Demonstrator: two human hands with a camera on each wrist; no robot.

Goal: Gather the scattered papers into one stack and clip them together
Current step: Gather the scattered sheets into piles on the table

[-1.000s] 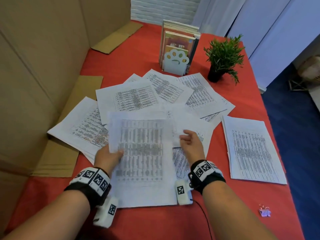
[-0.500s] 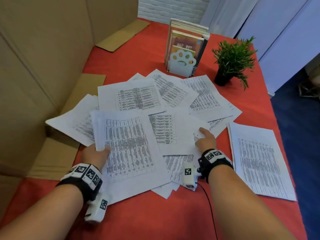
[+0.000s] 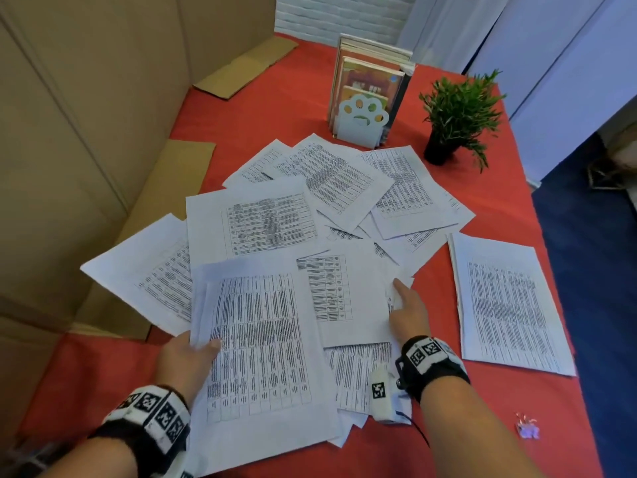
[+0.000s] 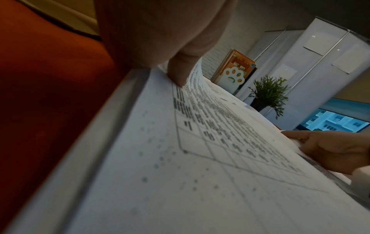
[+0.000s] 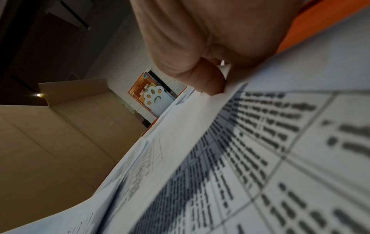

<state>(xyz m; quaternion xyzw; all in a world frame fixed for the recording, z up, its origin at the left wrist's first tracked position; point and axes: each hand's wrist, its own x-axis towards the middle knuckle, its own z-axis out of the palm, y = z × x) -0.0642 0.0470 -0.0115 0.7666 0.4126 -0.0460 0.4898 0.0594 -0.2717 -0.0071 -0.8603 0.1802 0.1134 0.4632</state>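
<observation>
The papers lie fanned over the near half of the red table, overlapping at odd angles, with one separate sheet off to the right, apart from the rest. Nearest the person is a small stack, and the left hand pinches its left edge, thumb on top and fingers beneath, so the sheets bow upward in the left wrist view; that grip looks meant to keep the gathered sheets together while more are fed in. The right hand reaches to the next sheet beside the stack, forefinger out along the paper and thumb nipping its right edge, as the right wrist view shows; I take it as catching a corner to lift a page that lies flat and is hard to get under. The gathering seems barely begun, since most sheets are loose. The clip, a small pale thing at the near right corner, lies well apart from the papers, untouched. Further back a bookend props some books, and a plant stands to their right, just beyond the farthest sheets. Cardboard walls the left side, with flaps lying on the table under the leftmost sheets.
</observation>
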